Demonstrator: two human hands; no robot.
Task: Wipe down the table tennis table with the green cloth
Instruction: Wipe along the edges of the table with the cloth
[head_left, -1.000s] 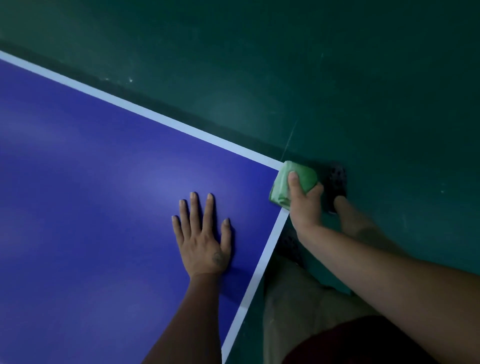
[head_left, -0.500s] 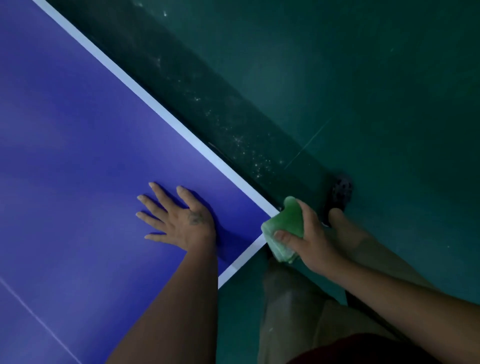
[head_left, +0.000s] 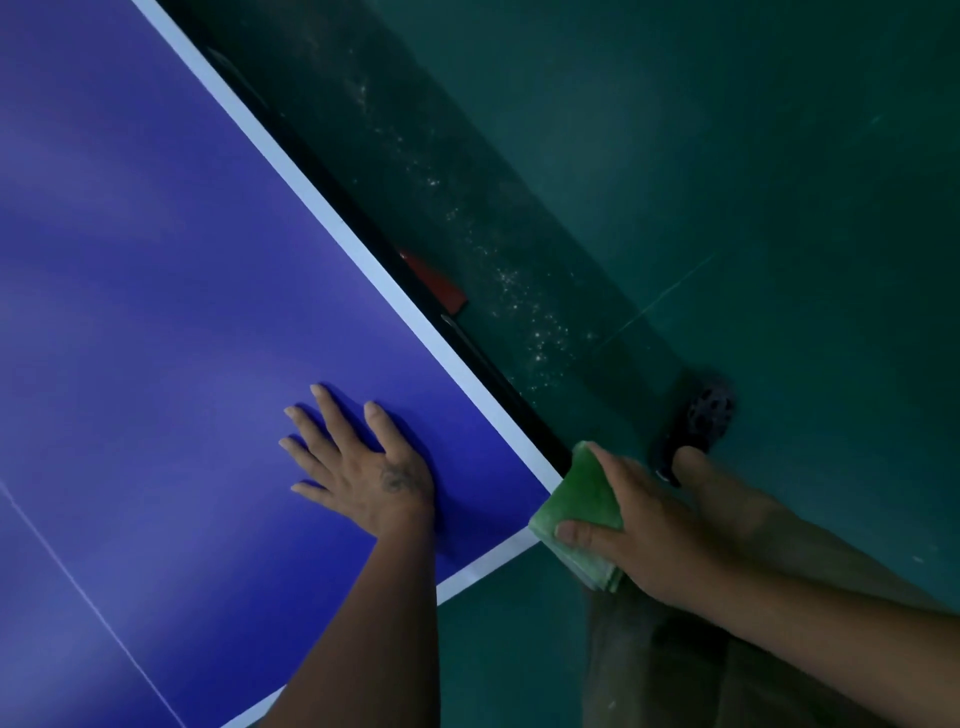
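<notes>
Head view shows the right hand (head_left: 641, 525) gripping the folded cloth (head_left: 582, 512) at the table (head_left: 156, 312) corner, left hand (head_left: 363, 467) spread flat nearby, so best keep the cloth flat and follow the white edge line (head_left: 322, 200).
</notes>
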